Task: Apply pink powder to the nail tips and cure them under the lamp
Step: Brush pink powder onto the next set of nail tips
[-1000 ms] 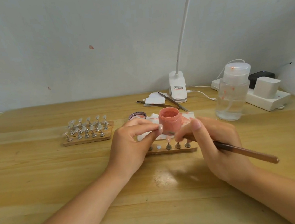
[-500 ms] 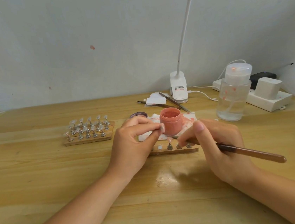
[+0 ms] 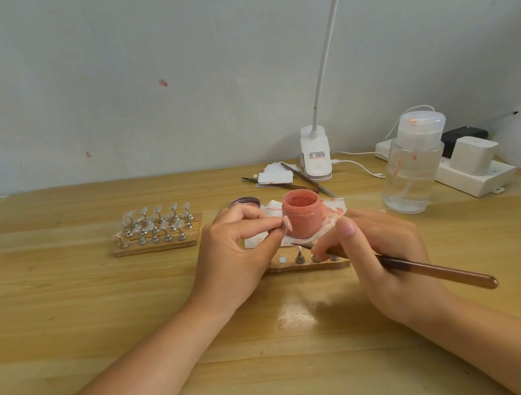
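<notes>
My left hand [image 3: 229,252] pinches one nail tip [image 3: 287,224] beside one pink powder jar [image 3: 303,217]; my right hand [image 3: 386,254] grips one brush [image 3: 436,271].

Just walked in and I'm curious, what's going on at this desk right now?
A person is doing nail-art practice. The left hand pinches a nail tip beside the open jar of pink powder. The right hand holds a brush, its tip low over the small wooden stand in front of the jar. A rack of more nail tips waits to the left, and the lamp stands at the back.
</notes>
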`<state>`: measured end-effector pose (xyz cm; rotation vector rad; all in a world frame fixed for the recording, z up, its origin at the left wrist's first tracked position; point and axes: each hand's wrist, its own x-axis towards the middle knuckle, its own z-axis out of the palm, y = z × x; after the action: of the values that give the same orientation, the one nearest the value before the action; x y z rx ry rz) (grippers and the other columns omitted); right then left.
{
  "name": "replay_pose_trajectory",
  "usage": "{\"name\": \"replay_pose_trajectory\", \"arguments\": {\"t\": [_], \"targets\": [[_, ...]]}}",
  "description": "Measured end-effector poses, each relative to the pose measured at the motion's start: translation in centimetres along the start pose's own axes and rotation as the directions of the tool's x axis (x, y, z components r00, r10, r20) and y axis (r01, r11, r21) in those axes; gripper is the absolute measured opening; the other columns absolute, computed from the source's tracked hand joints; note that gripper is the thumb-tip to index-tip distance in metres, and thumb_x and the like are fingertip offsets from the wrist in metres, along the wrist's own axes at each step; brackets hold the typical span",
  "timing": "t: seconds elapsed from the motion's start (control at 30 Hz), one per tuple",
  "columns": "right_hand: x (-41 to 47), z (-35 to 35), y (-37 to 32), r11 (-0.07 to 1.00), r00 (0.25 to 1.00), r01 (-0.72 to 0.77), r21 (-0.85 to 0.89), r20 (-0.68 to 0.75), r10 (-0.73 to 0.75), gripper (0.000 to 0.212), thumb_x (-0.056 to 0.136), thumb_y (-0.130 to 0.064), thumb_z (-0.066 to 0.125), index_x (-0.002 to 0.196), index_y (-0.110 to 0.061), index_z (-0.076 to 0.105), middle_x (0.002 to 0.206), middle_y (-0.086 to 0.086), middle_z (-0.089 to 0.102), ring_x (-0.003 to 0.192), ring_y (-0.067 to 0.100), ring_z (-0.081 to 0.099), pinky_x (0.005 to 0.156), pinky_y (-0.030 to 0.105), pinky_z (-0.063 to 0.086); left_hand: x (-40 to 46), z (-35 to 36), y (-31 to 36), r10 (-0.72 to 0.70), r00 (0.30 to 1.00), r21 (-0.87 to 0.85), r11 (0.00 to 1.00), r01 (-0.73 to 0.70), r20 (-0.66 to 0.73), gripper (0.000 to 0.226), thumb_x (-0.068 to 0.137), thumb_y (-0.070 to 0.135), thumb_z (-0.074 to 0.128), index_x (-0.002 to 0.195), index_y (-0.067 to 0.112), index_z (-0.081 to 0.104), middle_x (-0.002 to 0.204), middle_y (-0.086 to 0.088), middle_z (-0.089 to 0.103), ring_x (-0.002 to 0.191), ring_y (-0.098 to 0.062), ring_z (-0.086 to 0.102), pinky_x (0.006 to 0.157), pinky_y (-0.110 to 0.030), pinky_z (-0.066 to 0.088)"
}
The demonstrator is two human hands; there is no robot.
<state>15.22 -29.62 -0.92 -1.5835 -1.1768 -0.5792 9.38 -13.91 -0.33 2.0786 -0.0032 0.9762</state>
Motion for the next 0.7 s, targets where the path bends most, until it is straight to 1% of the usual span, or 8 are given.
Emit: {"name": "replay_pose_trajectory", "arguments": {"t": [0.1,0.2,0.33,0.4,0.47,0.57,0.63,0.7], "targets": [[0.04,0.06,0.02,0.999,1.0,0.02,-0.046,-0.016,-0.021,0.045,0.097,-0.03,0.035,0.079,-0.009,0.072,0.073,-0.009,0.064,0.069,0.01,0.059,0.061,0.027,0.045,-0.01,0.0,-0.03,0.016,1.0,0.004,1.0,-0.016,-0.003,0.023,0.073,0.004,0.072,0.091,0.018,0.069,0.075,0.015,0.057,0.084,-0.004,0.054,0.075,-0.004,0.035],[0.05,0.12,0.15,0.999,1.0,-0.001,-0.033,0.008,0.001,0.049,0.097,-0.032,0.034,0.075,-0.011,0.071,0.072,-0.011,0.064,0.068,0.004,0.058,0.061,0.024,0.044,-0.02,-0.01,-0.04,0.015,1.0,0.006,1.0,-0.015,-0.004,0.02,0.073,0.004,0.073,0.088,0.017,0.071,0.075,0.015,0.057,0.081,-0.003,0.054,0.076,-0.004,0.035],[0.06,0.09,0.05,0.998,0.999,0.039,-0.047,-0.033,-0.04,0.046,0.097,-0.029,0.036,0.076,-0.01,0.072,0.071,-0.006,0.066,0.067,0.01,0.059,0.059,0.03,0.045,0.02,0.0,-0.02,0.014,1.0,0.006,1.0,-0.014,-0.004,0.021,0.072,0.004,0.073,0.088,0.018,0.071,0.074,0.015,0.057,0.081,0.0,0.053,0.076,-0.005,0.035],[0.17,0.2,0.09,0.996,0.999,0.046,-0.081,-0.018,-0.048,0.043,0.096,-0.029,0.037,0.08,-0.011,0.072,0.074,-0.014,0.064,0.07,0.009,0.058,0.062,0.024,0.044,0.04,0.01,-0.05,0.025,1.0,0.009,1.0,-0.025,-0.001,0.021,0.072,0.003,0.072,0.09,0.015,0.071,0.075,0.014,0.057,0.083,-0.004,0.054,0.076,-0.005,0.036],[0.18,0.18,0.16,0.996,0.999,0.047,-0.072,-0.004,-0.047,0.049,0.098,-0.032,0.034,0.074,-0.011,0.072,0.071,-0.018,0.06,0.067,0.004,0.055,0.061,0.021,0.043,0.07,0.05,-0.01,0.02,1.0,0.013,1.0,-0.02,-0.001,0.02,0.072,0.003,0.073,0.089,0.014,0.071,0.075,0.014,0.057,0.084,-0.004,0.054,0.076,-0.005,0.035],[0.17,0.09,0.17,0.994,0.996,0.076,-0.08,-0.029,-0.078,0.048,0.098,-0.03,0.034,0.074,-0.01,0.072,0.069,-0.007,0.065,0.064,0.013,0.057,0.058,0.031,0.043,0.08,0.05,0.01,0.018,1.0,0.014,1.0,-0.018,-0.001,0.021,0.072,0.004,0.073,0.089,0.016,0.07,0.075,0.015,0.057,0.084,-0.004,0.054,0.076,-0.004,0.035],[0.24,0.25,0.16,0.987,0.994,0.1,-0.124,-0.023,-0.103,0.042,0.096,-0.027,0.038,0.079,-0.01,0.072,0.072,-0.006,0.066,0.068,0.013,0.058,0.061,0.029,0.043,0.04,0.0,-0.01,0.027,1.0,0.016,1.0,-0.027,0.003,0.02,0.073,0.004,0.072,0.089,0.016,0.071,0.075,0.015,0.057,0.084,-0.004,0.054,0.076,-0.004,0.035],[0.28,0.28,0.28,0.987,0.995,0.101,-0.123,-0.005,-0.103,0.048,0.098,-0.031,0.035,0.075,-0.011,0.072,0.069,-0.008,0.064,0.066,0.01,0.057,0.059,0.03,0.043,0.01,-0.02,0.01,0.021,1.0,0.016,1.0,-0.021,0.002,0.019,0.073,0.004,0.073,0.088,0.015,0.072,0.075,0.015,0.057,0.084,-0.002,0.053,0.076,-0.004,0.035]]}}
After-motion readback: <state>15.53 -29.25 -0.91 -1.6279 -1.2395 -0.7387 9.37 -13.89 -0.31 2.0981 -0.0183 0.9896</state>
